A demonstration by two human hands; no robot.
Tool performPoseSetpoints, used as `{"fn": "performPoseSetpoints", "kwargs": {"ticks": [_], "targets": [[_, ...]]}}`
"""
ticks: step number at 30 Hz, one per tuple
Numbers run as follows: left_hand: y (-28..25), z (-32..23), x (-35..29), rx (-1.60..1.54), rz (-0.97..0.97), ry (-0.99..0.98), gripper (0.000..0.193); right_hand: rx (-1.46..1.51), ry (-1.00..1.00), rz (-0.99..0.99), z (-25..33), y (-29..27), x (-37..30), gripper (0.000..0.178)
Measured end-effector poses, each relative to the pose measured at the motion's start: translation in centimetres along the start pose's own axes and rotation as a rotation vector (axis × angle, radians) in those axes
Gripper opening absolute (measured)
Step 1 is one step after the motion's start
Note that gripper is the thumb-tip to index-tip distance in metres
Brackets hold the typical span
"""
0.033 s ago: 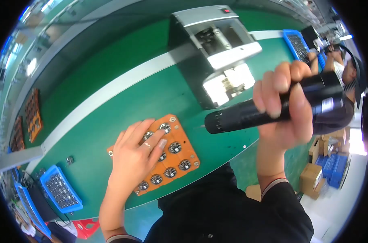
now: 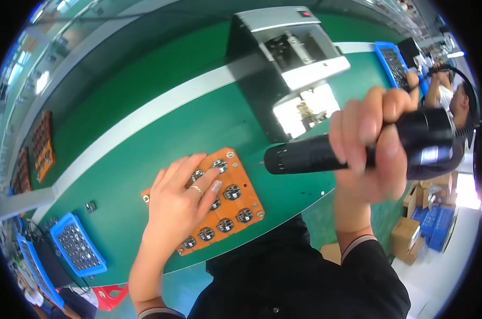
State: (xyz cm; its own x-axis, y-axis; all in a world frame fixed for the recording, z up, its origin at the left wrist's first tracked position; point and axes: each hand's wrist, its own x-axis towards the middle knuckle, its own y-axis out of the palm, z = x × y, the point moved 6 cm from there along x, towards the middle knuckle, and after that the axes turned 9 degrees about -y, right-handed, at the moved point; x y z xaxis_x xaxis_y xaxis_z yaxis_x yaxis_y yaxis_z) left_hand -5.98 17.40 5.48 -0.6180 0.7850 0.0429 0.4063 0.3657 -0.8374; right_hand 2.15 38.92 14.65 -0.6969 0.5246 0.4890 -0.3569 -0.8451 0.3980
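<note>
My left hand (image 2: 180, 199) lies over an orange board (image 2: 249, 200) on the green bench, fingers stretched out, with the index fingertip at a round part in its upper corner. Several round dark and silver parts (image 2: 232, 192) sit in the board's seats; the hand covers some of them. To the right, my right hand (image 2: 373, 141) is wrapped round a black electric screwdriver (image 2: 302, 156), held about level above the bench. Its thin bit (image 2: 258, 162) points left, beyond the board's right edge and apart from it.
A grey and black machine (image 2: 320, 74) with a lit opening stands behind the screwdriver. Blue trays of parts stand at the left (image 2: 90, 240) and far right (image 2: 380, 53). More orange boards (image 2: 43, 151) lie at far left. A co-worker (image 2: 458, 106) sits at right, near cardboard boxes (image 2: 404, 234).
The screwdriver's front end has shifted slightly left and its rear end slightly lower. My left hand stays on the board. The whole view has shifted a little.
</note>
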Motion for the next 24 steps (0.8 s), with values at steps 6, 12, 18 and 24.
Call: {"fn": "performPoseSetpoints", "kwargs": {"ticks": [6, 12, 18, 24], "targets": [[-0.3, 0.5, -0.5, 0.021, -0.052, 0.003, 0.021, -0.21, 0.059, 0.13, -2.9, 3.9, -0.6, 0.026], [0.0, 0.9, -0.7, -0.007, -0.063, -0.008, 0.021, -0.182, 0.069, 0.169, -4.4, 4.4, -0.7, 0.023], [0.1, 1.0, -0.8, -0.023, -0.062, -0.018, 0.021, -0.115, 0.07, 0.163, -4.6, 4.5, -0.8, 0.022], [-0.3, 0.8, -0.6, -0.022, -0.068, -0.021, 0.02, -0.12, 0.051, 0.222, -4.6, 4.7, -0.6, 0.021]]}}
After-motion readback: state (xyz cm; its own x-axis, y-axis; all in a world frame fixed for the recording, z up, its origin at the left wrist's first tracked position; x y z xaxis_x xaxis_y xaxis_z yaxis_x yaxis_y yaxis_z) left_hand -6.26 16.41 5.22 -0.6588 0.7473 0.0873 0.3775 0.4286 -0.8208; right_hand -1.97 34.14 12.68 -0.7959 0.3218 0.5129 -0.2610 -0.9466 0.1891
